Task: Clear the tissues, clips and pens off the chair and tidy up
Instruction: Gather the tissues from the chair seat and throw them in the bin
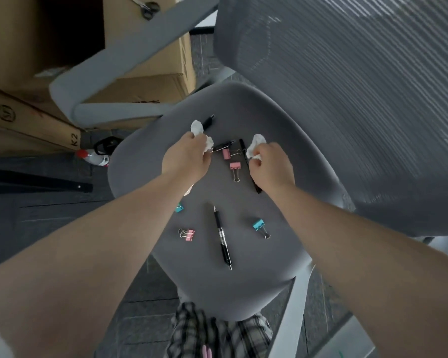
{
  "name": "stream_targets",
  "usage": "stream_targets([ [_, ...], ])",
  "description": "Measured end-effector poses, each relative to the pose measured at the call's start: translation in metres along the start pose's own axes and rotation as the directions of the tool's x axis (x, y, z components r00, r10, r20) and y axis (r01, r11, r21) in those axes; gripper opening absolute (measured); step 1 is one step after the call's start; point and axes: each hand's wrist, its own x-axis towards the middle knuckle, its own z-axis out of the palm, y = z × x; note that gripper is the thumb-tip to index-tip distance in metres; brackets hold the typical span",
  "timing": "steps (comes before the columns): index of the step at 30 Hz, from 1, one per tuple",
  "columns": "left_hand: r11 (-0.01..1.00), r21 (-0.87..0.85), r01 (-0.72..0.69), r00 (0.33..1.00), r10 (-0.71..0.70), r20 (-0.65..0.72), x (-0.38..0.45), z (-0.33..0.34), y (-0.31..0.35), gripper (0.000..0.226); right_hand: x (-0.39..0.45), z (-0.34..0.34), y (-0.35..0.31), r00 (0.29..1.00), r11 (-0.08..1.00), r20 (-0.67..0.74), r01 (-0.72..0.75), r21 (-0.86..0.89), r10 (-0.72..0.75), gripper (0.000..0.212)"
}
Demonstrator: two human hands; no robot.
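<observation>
A grey office chair seat (243, 285) holds scattered items. My left hand (185, 157) is closed on crumpled white tissue (197, 127) near the seat's back. My right hand (272, 164) grips another white tissue (256, 144). Black pens lie on the seat: one in the front middle (223, 237), one under my right hand (245, 156), one between the hands (224, 146), one behind the left tissue (208, 121). Pink binder clips (234, 167) and blue ones (259, 225) lie around. A bit of tissue (189, 190) peeks from under my left wrist.
The mesh chair back (360, 86) rises at the right, a grey armrest (109, 73) at the left. Cardboard boxes (153, 71) stand behind the left armrest, scissors (148, 7) on top. A red-capped bottle (93, 157) lies on the dark carpet.
</observation>
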Motion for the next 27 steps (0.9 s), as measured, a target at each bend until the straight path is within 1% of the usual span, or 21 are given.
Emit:
stream_targets([
  [6,0.995,-0.089,0.039,0.997,-0.033,0.075,-0.050,-0.014,-0.040,0.026,-0.014,0.002,-0.047,0.991,0.992,0.067,0.115,0.042,-0.118,0.021],
  [9,0.992,-0.098,0.085,0.994,-0.077,0.083,-0.081,-0.023,-0.063,0.028,-0.029,0.011,-0.073,0.974,0.981,0.118,0.196,-0.001,-0.194,0.020],
  [13,0.976,-0.125,0.176,0.984,-0.174,0.034,-0.137,-0.028,-0.094,0.027,-0.060,0.031,-0.104,0.938,0.951,0.189,0.304,-0.049,-0.290,0.025],
  [17,0.949,-0.165,0.269,0.960,-0.277,-0.031,-0.210,-0.022,-0.127,0.026,-0.109,0.054,-0.134,0.898,0.914,0.261,0.391,-0.105,-0.354,0.022],
  [19,0.922,-0.197,0.334,0.936,-0.350,-0.049,-0.254,-0.016,-0.143,0.027,-0.141,0.070,-0.148,0.865,0.880,0.294,0.457,-0.128,-0.407,0.023],
  [23,0.845,-0.283,0.453,0.869,-0.489,-0.071,-0.369,0.012,-0.169,0.027,-0.224,0.109,-0.172,0.775,0.789,0.369,0.595,-0.154,-0.513,0.028],
  [25,0.797,-0.317,0.514,0.825,-0.561,-0.071,-0.436,0.030,-0.175,0.025,-0.275,0.129,-0.179,0.718,0.726,0.411,0.666,-0.171,-0.562,0.028],
  [27,0.730,-0.341,0.593,0.764,-0.643,-0.050,-0.508,0.049,-0.176,0.024,-0.334,0.151,-0.181,0.649,0.654,0.464,0.735,-0.179,-0.603,0.028],
])
